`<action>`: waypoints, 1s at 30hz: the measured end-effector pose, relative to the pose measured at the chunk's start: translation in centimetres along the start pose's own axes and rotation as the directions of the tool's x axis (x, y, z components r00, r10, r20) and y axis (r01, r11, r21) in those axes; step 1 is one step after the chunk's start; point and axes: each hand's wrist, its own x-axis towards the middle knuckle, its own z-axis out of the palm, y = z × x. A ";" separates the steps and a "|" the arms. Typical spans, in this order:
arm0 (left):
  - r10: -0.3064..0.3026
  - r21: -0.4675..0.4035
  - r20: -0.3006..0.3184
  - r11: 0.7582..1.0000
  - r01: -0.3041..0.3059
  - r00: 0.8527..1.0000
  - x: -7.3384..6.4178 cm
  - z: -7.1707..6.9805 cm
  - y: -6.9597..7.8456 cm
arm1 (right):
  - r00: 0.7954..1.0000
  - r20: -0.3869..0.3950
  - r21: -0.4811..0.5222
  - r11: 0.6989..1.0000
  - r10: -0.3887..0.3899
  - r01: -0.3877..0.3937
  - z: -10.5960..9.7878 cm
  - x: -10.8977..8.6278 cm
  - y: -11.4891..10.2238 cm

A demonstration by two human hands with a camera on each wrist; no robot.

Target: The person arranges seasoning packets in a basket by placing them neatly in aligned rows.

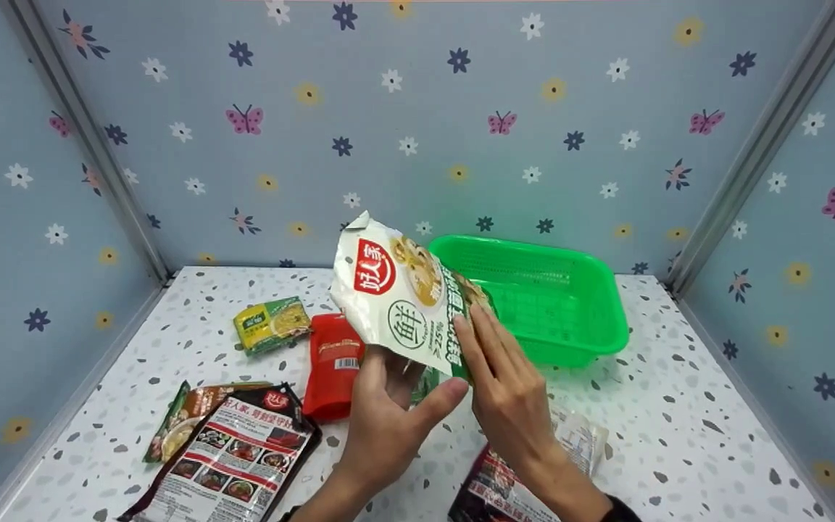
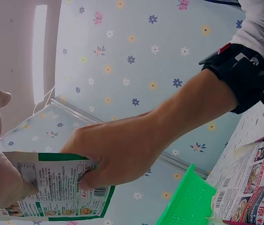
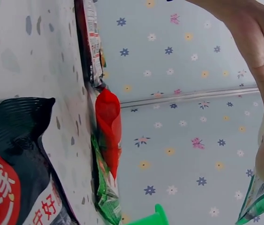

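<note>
A white and green food packet (image 1: 396, 297) is held up over the table, its printed front facing the head camera. My right hand (image 1: 508, 388) pinches its right side, fingers flat across the front; the left wrist view shows the thumb (image 2: 91, 179) on the packet's text-covered back (image 2: 52, 185). My left hand (image 1: 388, 428) is under the packet's lower left, with fingers touching its back and partly hidden by it. The left thumb (image 1: 441, 400) stretches away from the packet. Behind the packet is a green plastic basket (image 1: 570, 355).
Left on the speckled table (image 1: 649, 449) lie a yellow-green packet (image 1: 271, 325), a red packet (image 1: 330, 366), and a dark-edged packet (image 1: 233, 457) overlapping a brown-green one (image 1: 182, 420). Another dark packet (image 1: 497, 482) lies beneath my right forearm. Flowered panels (image 1: 417, 109) enclose the table.
</note>
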 end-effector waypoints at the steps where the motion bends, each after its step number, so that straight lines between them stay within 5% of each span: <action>1: -0.008 -0.003 -0.002 1.000 0.008 1.000 0.0 0.0 0.0 | 1.000 0.006 -0.003 1.000 -0.007 0.007 0.1 -0.1 -0.1; 7: -0.029 0.114 -0.092 0.993 0.039 0.995 0.4 0.2 0.0 | 0.997 0.019 -0.026 0.997 -0.075 0.076 0.7 -0.3 -0.4; 16: -0.022 0.166 -0.279 0.984 0.071 0.960 0.9 -0.2 -0.5 | 0.990 0.077 -0.054 0.991 -0.118 0.122 1.3 -1.0 -0.6; 23: -0.023 0.140 -0.311 0.988 0.070 0.950 1.0 -0.4 -0.7 | 0.988 0.098 -0.084 0.988 -0.123 0.131 1.5 -1.2 -0.8; 30: 0.044 0.231 -0.275 0.973 0.022 0.961 1.2 -0.8 -0.7 | 0.991 0.016 -0.061 0.989 -0.136 0.137 1.9 -1.1 -1.0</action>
